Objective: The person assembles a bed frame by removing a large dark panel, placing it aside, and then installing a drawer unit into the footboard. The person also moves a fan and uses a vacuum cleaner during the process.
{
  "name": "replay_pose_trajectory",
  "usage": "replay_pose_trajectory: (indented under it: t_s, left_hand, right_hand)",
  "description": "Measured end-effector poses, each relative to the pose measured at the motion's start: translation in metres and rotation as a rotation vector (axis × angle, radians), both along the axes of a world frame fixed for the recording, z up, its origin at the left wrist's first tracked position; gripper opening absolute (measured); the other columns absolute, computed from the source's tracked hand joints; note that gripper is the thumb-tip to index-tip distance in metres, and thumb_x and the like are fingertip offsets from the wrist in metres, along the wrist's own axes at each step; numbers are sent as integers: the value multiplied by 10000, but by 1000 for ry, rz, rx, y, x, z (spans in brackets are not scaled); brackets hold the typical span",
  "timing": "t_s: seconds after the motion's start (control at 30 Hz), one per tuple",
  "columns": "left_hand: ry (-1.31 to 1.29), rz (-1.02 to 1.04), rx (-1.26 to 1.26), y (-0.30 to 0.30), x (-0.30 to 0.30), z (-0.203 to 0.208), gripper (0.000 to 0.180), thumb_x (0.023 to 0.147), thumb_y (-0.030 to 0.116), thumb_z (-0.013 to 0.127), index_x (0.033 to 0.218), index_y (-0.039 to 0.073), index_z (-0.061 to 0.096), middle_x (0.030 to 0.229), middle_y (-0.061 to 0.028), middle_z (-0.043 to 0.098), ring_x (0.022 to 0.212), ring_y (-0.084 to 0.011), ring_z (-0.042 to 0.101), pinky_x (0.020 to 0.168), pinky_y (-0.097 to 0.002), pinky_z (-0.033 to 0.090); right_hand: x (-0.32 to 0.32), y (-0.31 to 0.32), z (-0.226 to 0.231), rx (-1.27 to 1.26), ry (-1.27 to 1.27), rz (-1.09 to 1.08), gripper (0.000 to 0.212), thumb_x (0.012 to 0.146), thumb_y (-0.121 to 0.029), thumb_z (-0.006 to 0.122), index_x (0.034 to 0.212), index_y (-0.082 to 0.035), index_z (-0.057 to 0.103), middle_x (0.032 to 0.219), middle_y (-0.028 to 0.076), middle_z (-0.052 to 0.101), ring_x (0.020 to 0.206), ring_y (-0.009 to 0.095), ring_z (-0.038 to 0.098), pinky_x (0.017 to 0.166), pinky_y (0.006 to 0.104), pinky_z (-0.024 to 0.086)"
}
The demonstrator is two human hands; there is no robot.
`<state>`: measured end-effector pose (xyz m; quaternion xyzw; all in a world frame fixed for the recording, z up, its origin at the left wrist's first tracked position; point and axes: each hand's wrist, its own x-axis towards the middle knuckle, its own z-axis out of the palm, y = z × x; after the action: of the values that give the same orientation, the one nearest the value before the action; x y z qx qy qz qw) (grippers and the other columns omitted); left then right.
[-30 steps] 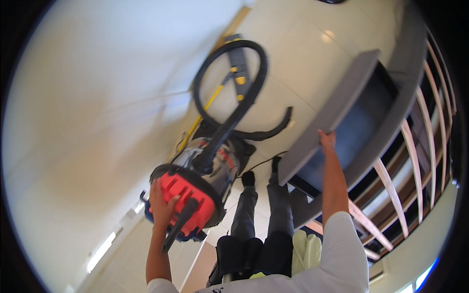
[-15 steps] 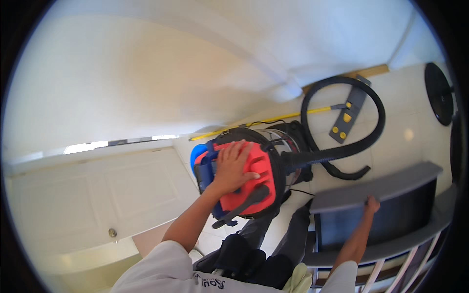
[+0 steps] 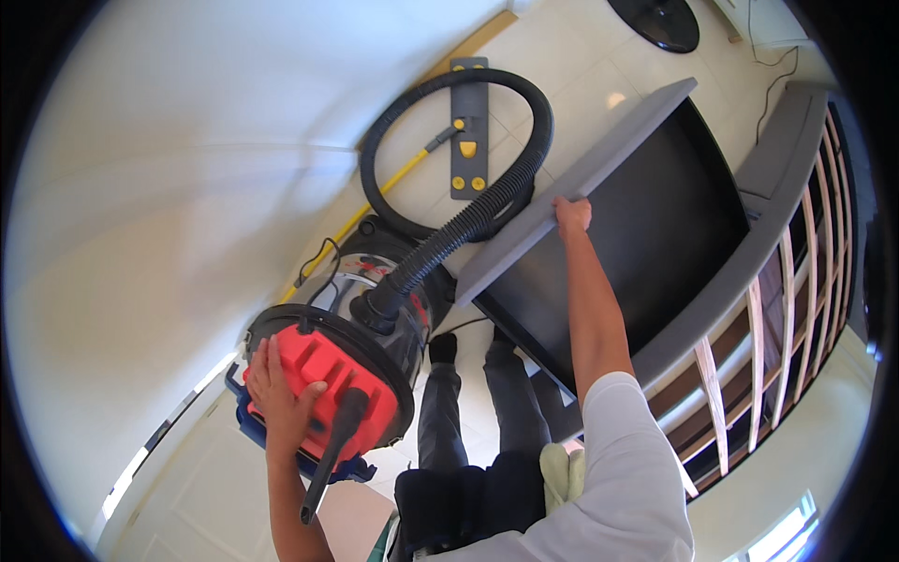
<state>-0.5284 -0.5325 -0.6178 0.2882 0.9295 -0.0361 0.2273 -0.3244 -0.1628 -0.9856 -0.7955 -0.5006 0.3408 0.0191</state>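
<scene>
The left hand (image 3: 281, 398) lies spread, fingers apart, on the red top (image 3: 351, 363) of a vacuum cleaner (image 3: 398, 342) standing at the person's left. The right hand (image 3: 573, 217) is closed over the upper edge of a grey front panel (image 3: 609, 159), gripping the drawer (image 3: 655, 248) it belongs to. That drawer stands pulled out from a grey bed frame (image 3: 721, 298), its dark interior exposed; pale slats (image 3: 757, 356) cross the frame at the right. Beside the left hand, a black handle-like piece (image 3: 337, 440) slants down across the red top. A ribbed black hose (image 3: 445, 239) rises from the drum and curls into a wide loop. Seen through that loop, a flat grey mop head (image 3: 468, 117) with yellow parts lies on the tiled floor (image 3: 571, 89), its yellow pole (image 3: 375, 201) running along the foot of the white wall (image 3: 187, 187). Farther off, at the top, sits a round black base (image 3: 663, 23). A pale green cloth (image 3: 562, 476) hangs at the person's waist.
</scene>
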Motion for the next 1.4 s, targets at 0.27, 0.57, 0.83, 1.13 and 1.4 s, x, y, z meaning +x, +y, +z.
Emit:
replay_pose_trajectory:
  t_s: [0.27,0.57,0.83,1.13,1.4]
  left_hand:
    - [-39,4,86,-17,-2,2,777,696,432,578,1282,32,262,1291,-217,268,1195,-365,256,975,-437,198]
    - [-59,24,68,-21,-7,-6,803,669,446,585,1285,45,261,1297,-207,258,1201,-362,244,974,-448,196]
    - [-88,-13,62,-31,-11,-3,771,711,428,550,1294,35,233,1311,-199,237,1210,-337,236,992,-429,175]
    - [-121,6,79,-34,-11,-7,823,672,404,604,1289,11,228,1305,-218,238,1213,-352,217,993,-443,155]
    - [-23,-31,69,-36,-9,0,785,674,422,611,1266,27,279,1280,-210,286,1185,-360,256,965,-440,199]
  right_hand:
    - [-34,-40,22,-278,316,-231,963,593,-248,690,1290,-22,65,1161,224,421,1054,323,456,879,364,392]
    - [-32,-43,23,-189,171,-117,788,622,-171,584,1290,-23,191,1041,222,522,974,336,515,849,366,418]
    - [-33,-64,41,-200,209,24,794,629,-201,550,1291,19,171,997,231,542,950,331,528,848,359,411]
    - [-29,-60,31,-218,86,187,800,630,-259,609,1255,45,214,974,211,554,924,321,546,813,354,441]
    - [-9,-65,50,-103,183,496,729,673,-342,591,1217,39,292,1175,231,415,1100,336,405,930,352,317]
